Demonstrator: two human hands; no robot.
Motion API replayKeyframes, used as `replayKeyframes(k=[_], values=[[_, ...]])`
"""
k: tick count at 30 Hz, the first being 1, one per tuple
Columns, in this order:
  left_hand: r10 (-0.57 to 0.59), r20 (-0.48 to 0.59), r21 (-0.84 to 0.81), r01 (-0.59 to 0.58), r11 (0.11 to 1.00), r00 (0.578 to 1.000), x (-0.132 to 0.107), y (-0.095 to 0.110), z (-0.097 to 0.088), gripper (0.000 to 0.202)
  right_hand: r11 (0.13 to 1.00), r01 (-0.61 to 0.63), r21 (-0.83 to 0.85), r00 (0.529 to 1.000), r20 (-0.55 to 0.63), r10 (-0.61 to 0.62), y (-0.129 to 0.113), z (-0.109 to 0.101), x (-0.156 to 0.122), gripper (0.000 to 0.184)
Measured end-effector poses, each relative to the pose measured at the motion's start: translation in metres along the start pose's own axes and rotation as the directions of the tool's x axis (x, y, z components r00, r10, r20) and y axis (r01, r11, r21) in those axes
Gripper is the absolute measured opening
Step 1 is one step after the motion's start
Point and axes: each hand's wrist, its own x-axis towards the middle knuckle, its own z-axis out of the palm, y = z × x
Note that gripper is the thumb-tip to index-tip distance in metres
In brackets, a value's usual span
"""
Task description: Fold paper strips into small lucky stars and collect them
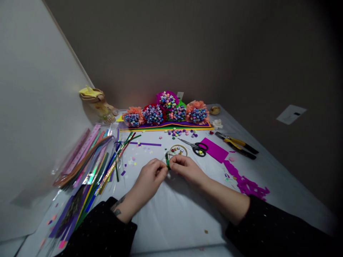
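Observation:
Over the middle of the white table, my left hand and my right hand meet fingertip to fingertip. Both pinch a short green glittery paper strip, which stands up between them. Part of the strip is hidden by the fingers. Just beyond my right hand lies a gold-rimmed round dish or ring with several small shiny folded stars in it. Black-handled scissors lie open to its right, and a purple paper strip stretches to the left.
Paper strips in plastic sleeves crowd the left side. At the back stand star-filled paper flowers on coloured sheets, with loose paper stars in front. Right are magenta paper, magenta scraps and yellow-black pliers.

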Motion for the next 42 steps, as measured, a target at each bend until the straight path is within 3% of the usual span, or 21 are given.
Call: replayKeyframes(k=[3,14,19,34,37,42], values=[[-0.020,-0.048,0.004,0.020,1.000,0.999,0.0008,-0.0008,-0.0014,0.013,0.999,-0.011,-0.045,1.000,0.002,0.011,-0.0016,0.0024,-0.0009,0.019],[-0.121,-0.025,-0.114,0.117,0.987,0.992,0.0017,0.0001,0.0007,0.013,0.991,0.027,-0.132,0.996,-0.076,-0.037,-0.0025,0.0053,-0.0006,0.016],[-0.170,-0.059,-0.157,0.159,0.975,0.984,0.0024,0.0018,-0.0008,0.016,0.998,0.032,-0.060,0.999,-0.039,-0.034,-0.0017,0.0082,-0.0013,0.015],[-0.105,-0.047,-0.102,0.100,0.990,0.993,0.0011,0.0001,0.0001,0.015,0.999,-0.053,-0.003,0.998,-0.046,0.052,0.0036,0.0104,-0.0031,0.016],[-0.134,-0.036,-0.180,0.125,0.976,0.990,0.0031,0.0021,-0.0002,0.014,1.000,-0.023,-0.019,0.998,-0.058,0.022,0.0030,0.0105,-0.0020,0.015],[-0.298,0.022,-0.377,0.284,0.882,0.954,0.0065,0.0026,-0.0025,0.019,0.999,-0.019,-0.051,1.000,-0.018,0.018,0.0023,0.0106,-0.0040,0.016]])
